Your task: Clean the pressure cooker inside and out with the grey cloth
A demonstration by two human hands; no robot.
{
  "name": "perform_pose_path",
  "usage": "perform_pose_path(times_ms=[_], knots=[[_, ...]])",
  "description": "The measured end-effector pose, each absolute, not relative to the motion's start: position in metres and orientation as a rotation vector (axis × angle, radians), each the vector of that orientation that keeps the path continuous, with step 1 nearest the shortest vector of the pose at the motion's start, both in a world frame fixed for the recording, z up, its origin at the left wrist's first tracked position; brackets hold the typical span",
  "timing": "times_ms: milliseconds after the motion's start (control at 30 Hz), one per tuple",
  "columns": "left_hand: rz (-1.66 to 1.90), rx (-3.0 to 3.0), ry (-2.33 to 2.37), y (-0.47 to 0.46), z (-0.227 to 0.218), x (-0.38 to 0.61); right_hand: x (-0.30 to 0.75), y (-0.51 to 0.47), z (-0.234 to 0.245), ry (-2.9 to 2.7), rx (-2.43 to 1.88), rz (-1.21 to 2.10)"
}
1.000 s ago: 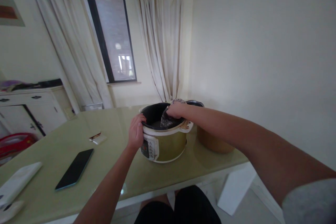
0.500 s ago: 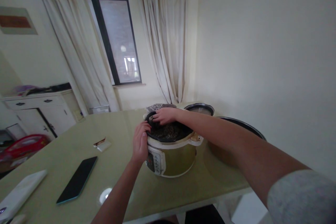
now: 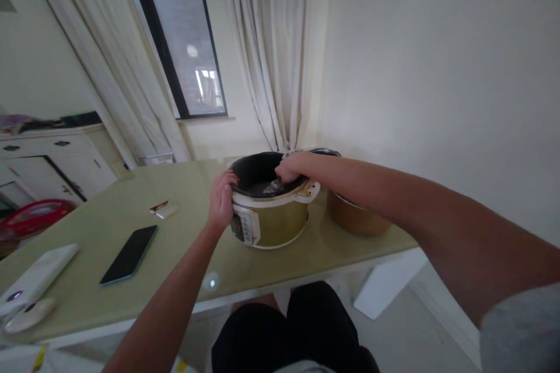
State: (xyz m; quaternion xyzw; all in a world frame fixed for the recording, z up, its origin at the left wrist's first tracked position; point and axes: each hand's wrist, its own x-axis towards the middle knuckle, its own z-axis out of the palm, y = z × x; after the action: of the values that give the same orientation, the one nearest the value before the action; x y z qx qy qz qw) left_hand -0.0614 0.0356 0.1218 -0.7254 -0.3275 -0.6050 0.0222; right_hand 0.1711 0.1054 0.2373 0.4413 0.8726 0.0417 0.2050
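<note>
The electric cooker (image 3: 282, 224) is round, greenish gold and white, and black inside. It stands upright with its top open on the tabletop (image 3: 175, 236), buttons on its front left side. A dark cloth (image 3: 273, 187) with pale patterns is bunched inside, partly hidden.

Single head view: looks forward, down over near table (image 3: 192, 195), toward window (image 3: 186, 35) beyond.

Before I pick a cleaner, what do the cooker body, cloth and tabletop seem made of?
Cooker body: probably smooth metal, perhaps coated, from its sheen. Cloth: likely patterned fabric, bunched at the right hand. Tabletop: perhaps glass or polished stone, glossy and mirroring light.
</note>
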Motion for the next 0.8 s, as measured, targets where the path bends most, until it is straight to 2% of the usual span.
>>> perform_pose_path(times_ms=[133, 267, 500, 800], knots=[[-1.876, -2.229, -1.026, 0.037, 0.122, -0.061, 0.178, 0.090, 0.256, 2.514, 1.137, -0.265], [-1.887, -2.213, -1.021, 0.037, 0.123, -0.060, 0.187, 0.081, 0.262, 2.645, 1.117, -0.400], [-1.876, -2.217, -0.987, 0.039, 0.123, -0.061, 0.193, 0.072, 0.254, 2.771, 1.070, -0.328], [-1.899, -2.207, -0.983, 0.040, 0.125, -0.061, 0.203, 0.063, 0.245, 2.927, 1.113, -0.042]])
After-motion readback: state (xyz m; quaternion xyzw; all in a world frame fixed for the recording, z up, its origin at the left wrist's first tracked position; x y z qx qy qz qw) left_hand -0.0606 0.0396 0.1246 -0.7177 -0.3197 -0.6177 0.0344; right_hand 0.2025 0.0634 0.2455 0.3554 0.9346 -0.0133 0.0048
